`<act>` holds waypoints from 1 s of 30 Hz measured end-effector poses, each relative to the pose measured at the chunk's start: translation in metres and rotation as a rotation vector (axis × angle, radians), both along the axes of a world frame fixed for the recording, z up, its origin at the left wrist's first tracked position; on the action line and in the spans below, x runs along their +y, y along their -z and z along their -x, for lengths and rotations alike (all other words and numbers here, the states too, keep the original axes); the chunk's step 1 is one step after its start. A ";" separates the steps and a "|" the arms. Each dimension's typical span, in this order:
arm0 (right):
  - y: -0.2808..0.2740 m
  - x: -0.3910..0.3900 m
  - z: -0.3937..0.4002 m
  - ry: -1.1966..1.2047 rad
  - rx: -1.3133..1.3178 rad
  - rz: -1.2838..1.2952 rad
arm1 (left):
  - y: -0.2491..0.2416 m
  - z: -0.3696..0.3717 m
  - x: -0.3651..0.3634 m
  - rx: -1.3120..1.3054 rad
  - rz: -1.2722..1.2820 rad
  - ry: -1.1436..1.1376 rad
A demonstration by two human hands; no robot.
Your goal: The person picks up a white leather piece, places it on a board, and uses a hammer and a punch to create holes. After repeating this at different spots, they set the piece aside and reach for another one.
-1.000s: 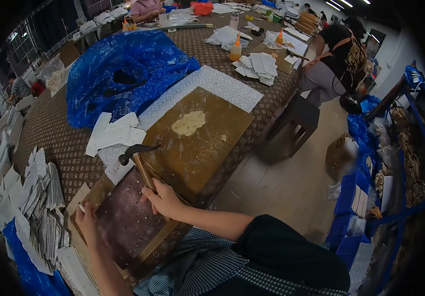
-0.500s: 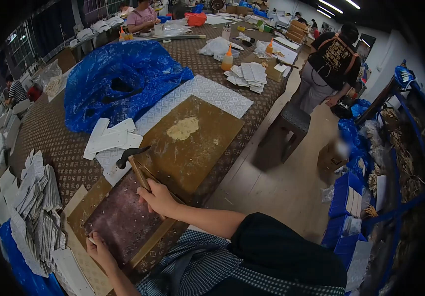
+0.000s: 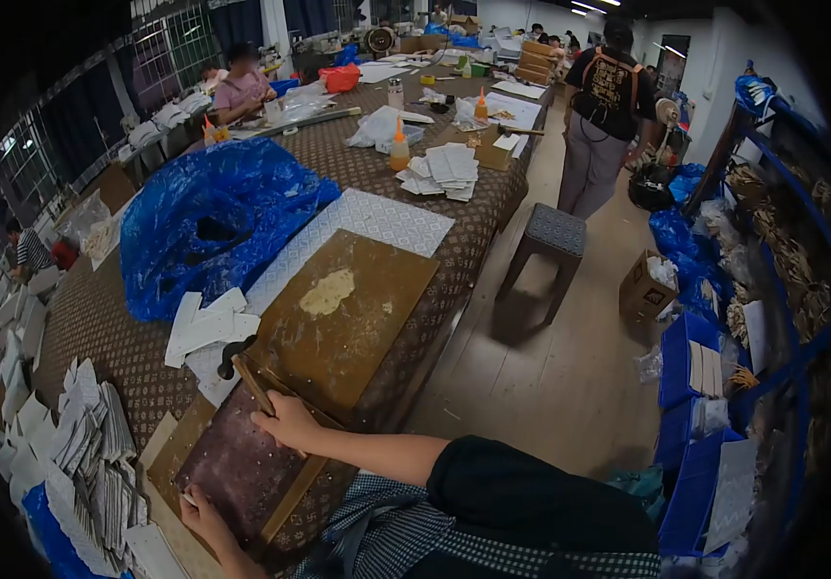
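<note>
My right hand [image 3: 288,423] is closed round the wooden handle of a hammer [image 3: 257,382], whose dark head is raised above the far edge of a worn purple board [image 3: 242,449]. At the board's near left corner, the fingers of my left hand [image 3: 207,523] pinch a small whitish piece [image 3: 189,498]; its kind is too small to make out. Tiny specks dot the purple surface. Beyond it lies a brown board [image 3: 353,323] with a pale yellow patch. White flat strips [image 3: 208,326] lie just left of the brown board.
Stacks of white pieces [image 3: 97,454] stand on the left. A crumpled blue plastic bag [image 3: 222,217] covers part of the patterned tabletop [image 3: 160,386]. Glue bottles [image 3: 399,147] stand farther back. To the right are a stool [image 3: 555,236], a cardboard box [image 3: 645,289] and a co-worker [image 3: 608,116].
My view has tilted up, so the table things sit lower in it. The co-worker on the right has gone from bending to standing upright. Both hands keep their grips.
</note>
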State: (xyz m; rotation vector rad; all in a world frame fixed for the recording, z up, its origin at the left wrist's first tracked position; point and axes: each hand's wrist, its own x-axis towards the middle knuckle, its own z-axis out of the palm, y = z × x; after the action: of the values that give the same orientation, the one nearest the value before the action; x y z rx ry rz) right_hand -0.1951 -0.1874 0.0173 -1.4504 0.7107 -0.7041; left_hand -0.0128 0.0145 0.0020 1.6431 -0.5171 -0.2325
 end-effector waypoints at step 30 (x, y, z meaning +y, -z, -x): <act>-0.005 0.002 -0.004 0.020 0.030 -0.031 | 0.011 0.006 0.001 -0.038 0.033 -0.051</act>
State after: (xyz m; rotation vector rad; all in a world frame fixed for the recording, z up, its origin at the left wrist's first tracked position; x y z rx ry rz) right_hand -0.1915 -0.1852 0.0226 -1.4295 0.7572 -0.6846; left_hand -0.0185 0.0158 -0.0094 1.6296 -0.5042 -0.1544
